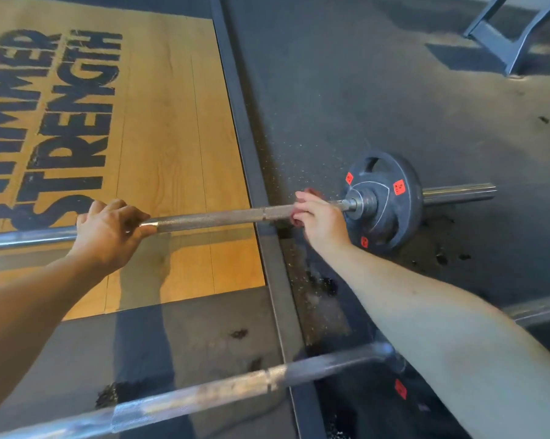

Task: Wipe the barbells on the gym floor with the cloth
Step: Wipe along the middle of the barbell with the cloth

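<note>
Barbell (210,218) in curled left hand (108,229) grip, right hand (319,217) grip round cloth (311,191), weight plate (394,210) beside.

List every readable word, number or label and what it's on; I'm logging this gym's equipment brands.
"STRENGTH": black print on the wooden platform, complete.
"MMER": the line beside it on the platform, its start cut off by the picture edge.
Orange stickers on the weight plate: one may read "5"; otherwise too blurred.
Orange sticker near the closer barbell: unreadable.

lettered wooden platform (172,122), grey metal frame (493,42)
</note>
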